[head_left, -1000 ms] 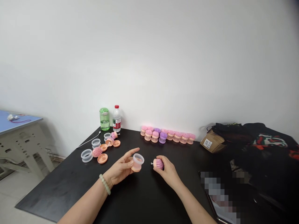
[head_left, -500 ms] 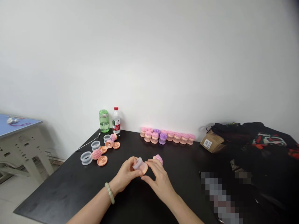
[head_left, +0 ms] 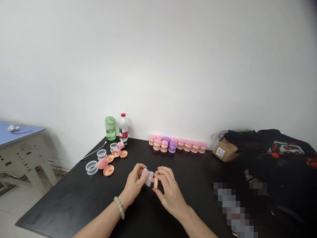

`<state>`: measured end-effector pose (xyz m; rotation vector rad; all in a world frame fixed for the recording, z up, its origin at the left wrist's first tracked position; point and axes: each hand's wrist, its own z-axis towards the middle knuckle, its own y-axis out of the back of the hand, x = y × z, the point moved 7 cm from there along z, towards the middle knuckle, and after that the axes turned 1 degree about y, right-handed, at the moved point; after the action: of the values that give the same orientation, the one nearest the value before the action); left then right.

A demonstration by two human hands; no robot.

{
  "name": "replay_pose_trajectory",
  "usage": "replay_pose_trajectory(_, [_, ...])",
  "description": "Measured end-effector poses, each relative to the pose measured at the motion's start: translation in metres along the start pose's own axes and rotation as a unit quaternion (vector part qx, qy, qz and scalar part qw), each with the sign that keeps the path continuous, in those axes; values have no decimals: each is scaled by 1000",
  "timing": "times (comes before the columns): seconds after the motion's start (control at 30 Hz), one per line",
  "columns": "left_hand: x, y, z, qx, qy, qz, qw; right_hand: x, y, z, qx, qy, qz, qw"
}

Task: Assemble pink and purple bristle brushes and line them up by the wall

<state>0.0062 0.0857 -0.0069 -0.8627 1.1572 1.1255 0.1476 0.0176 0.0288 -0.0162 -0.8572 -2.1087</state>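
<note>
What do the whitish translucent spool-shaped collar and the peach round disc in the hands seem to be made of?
The translucent collar in the left hand is probably silicone or soft plastic, satin: its cloudy walls let light through. The peach disc in the right hand is likely rigid moulded plastic, smooth and fairly matte: its colour is even and opaque. Looks can't confirm softness.

In your left hand (head_left: pixel 133 183) is a ring (head_left: pixel 149 180), just left of the lid (head_left: pixel 156 183) in your right hand (head_left: pixel 170 191). Farther left on the worktop (head_left: pixel 61 201) lie more rings (head_left: pixel 91 172) and lids (head_left: pixel 108 170). A cup (head_left: pixel 110 132) and bottle (head_left: pixel 123 133) stand behind those. Behind your hands, brushes (head_left: pixel 172 147) sit left of a bag (head_left: pixel 226 149).
</note>
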Motion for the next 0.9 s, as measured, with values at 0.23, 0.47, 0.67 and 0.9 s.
replay_pose_trajectory(0.23, [2, 13, 6, -9, 28, -37, 999, -19, 12, -1, -41, -47, 2, 998])
replay_pose_trajectory(0.47, [-2, 23, 7, -7, -51, 381, 923, -16, -20, -7, 108, -13, -36, 993])
replay_pose_trajectory(0.67, [9, 15, 4, 42, -38, 437, 897, -9, -36, -12, 157, -9, -60, 986])
replay_pose_trajectory(0.9, [-3, 4, -1, 154, -58, 358, 919, -50, -10, -12, 83, -69, -87, 990])
